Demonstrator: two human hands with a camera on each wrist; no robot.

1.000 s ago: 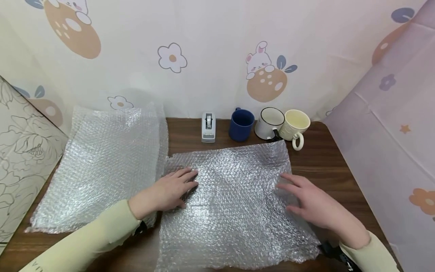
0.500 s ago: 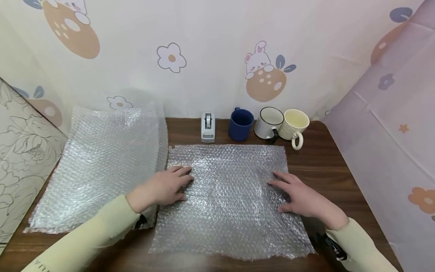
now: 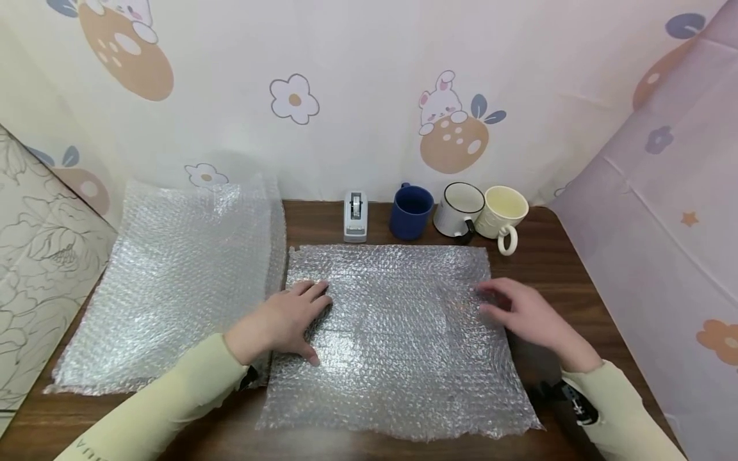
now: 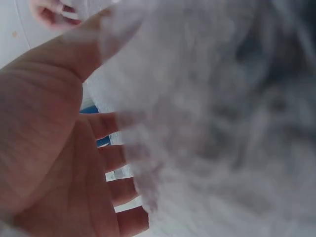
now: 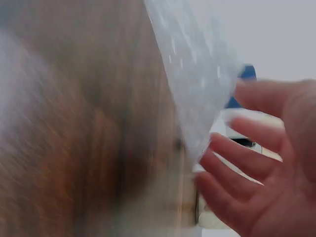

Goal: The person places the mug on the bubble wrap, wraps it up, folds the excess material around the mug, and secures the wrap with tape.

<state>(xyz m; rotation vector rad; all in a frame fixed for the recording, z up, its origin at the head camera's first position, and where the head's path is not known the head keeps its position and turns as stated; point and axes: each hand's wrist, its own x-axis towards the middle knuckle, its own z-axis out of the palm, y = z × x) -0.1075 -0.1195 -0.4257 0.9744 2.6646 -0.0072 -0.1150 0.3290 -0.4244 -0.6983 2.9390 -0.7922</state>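
Observation:
A sheet of bubble wrap [image 3: 392, 346] lies flat on the brown table in the head view. My left hand [image 3: 288, 323] rests on its left edge, fingers spread and thumb apart. In the left wrist view that hand [image 4: 74, 133] has its fingertips behind the blurred, see-through wrap. Over the right edge of the sheet is my right hand [image 3: 521, 314], its fingers loosely bent and reaching inward. The right wrist view shows the fingers of this hand [image 5: 266, 153] apart, with the tips at the edge of the wrap [image 5: 197, 74].
Another bubble wrap piece [image 3: 173, 288] lies at the left. Behind the sheet stand a tape dispenser [image 3: 355, 218], a blue mug [image 3: 410, 214], a white mug [image 3: 452, 218] with a black handle and a cream mug [image 3: 496, 214]. A patterned curtain [image 3: 357, 147] hangs behind the table [image 3: 542, 269].
The wrap's raised far right corner has settled flat, and its near edge has shifted away from me. My right hand moved inward, then back out to the right. The left thumb has spread wider.

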